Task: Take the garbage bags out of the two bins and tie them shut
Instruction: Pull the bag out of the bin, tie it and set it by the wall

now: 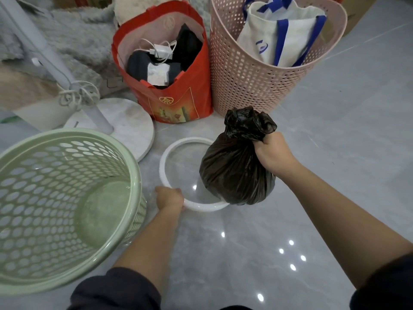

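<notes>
Black garbage bag (pixel 237 168) held over the white-rimmed bin (pixel 166 153) on the glossy grey floor (pixel 335 175).
Gathered neck clenched in the curled fingers of the right hand (pixel 273 153); left hand (pixel 169 198) gripping the near rim. Just left, green perforated bin (pixel 67 198); beyond, red bag (pixel 190 97) with gold emblem, lettering unreadable, and pink basket (pixel 245 81).
</notes>
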Available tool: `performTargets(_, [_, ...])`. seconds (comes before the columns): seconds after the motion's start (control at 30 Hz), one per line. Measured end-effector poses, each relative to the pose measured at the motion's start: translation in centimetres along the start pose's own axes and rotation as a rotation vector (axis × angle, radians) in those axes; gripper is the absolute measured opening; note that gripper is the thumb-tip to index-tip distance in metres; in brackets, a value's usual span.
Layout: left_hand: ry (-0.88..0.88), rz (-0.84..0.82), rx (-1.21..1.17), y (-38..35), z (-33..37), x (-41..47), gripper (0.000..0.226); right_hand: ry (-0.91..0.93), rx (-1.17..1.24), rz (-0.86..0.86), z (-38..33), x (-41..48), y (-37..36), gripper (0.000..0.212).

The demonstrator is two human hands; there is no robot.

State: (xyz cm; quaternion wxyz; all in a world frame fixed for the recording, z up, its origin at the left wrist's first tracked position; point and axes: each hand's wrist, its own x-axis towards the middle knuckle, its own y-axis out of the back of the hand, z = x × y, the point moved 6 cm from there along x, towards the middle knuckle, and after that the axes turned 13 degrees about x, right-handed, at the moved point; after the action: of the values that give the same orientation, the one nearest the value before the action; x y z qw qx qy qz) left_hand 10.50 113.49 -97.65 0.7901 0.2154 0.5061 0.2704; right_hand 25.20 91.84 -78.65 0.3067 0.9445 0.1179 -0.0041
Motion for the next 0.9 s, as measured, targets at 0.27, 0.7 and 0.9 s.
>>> performTargets(0.27, [-0.396,0.156,0.437,6.3,9.1,-6.6,0.035,-0.024,-0.147,0.13,-4.3,-0.4,4.8,0.019])
performTargets(0.7, [-0.565,0.57,0.53,24.3,14.6,-10.3,0.033,0.177,-0.151,0.258,-15.3,0.4,9.9,0.026])
performTargets(0.9, [-0.503,0.525,0.603,30.8,9.8,-7.3,0.032,0.208,-0.166,0.239,-17.1,0.9,7.3,0.038])
